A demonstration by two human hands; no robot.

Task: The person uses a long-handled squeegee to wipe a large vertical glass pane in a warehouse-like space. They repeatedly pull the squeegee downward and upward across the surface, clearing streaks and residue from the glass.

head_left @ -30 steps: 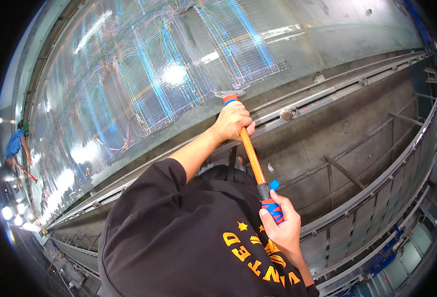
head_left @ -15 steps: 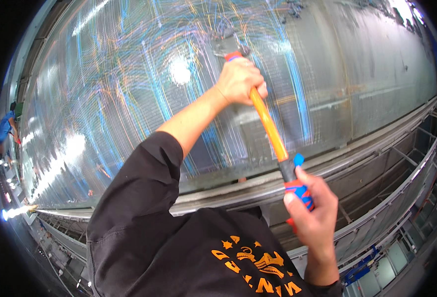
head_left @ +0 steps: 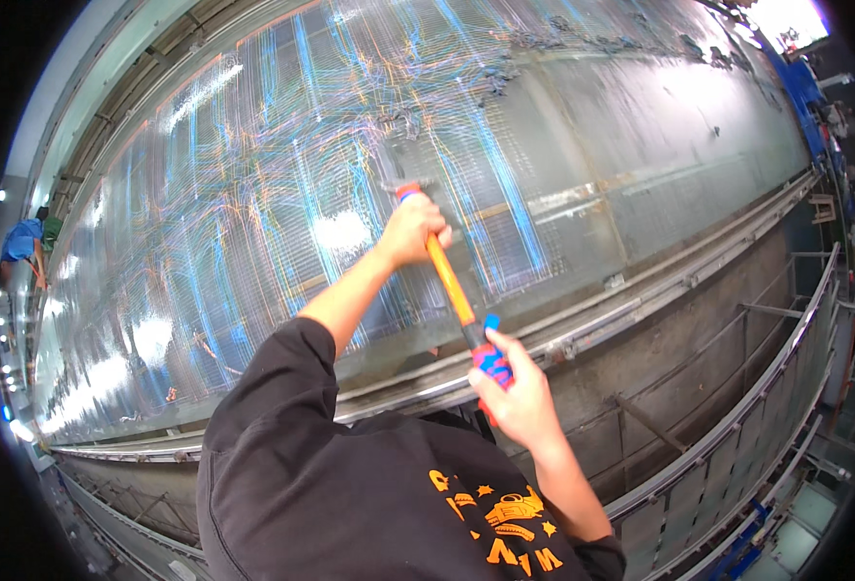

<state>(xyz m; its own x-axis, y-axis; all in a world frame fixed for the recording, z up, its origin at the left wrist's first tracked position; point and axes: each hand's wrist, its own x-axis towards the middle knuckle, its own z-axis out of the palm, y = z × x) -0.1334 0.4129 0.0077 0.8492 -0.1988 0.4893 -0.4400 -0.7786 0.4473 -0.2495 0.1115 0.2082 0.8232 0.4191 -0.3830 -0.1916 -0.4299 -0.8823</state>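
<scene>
Both hands grip one long tool that looks like a scraper (head_left: 452, 283), with an orange shaft and red-and-blue wrapping at its near end. My left hand (head_left: 414, 230) is closed round the shaft close to the red far end. Lower down, my right hand (head_left: 519, 395) wraps the near grip, its thumb lying along it beside a small blue tab. The tool's dark, narrow head rests on or just over a broad glassy grey surface (head_left: 641, 136) covered with blue, orange and white lines. Beyond the head lies a clump of dark scraps (head_left: 403, 124).
More dark scraps (head_left: 544, 41) run along the surface's far part. A metal rail (head_left: 631, 302) borders its near side, against my body. Behind it are a sunken grey channel (head_left: 631, 402) and a curved metal railing (head_left: 737, 421). A person in blue (head_left: 23, 242) stands at the far left edge.
The tool and both hands have drawn back slightly toward me and left, while the whole view has shifted. The gap between tool head and dark clump looks wider. Both hands keep their grip.
</scene>
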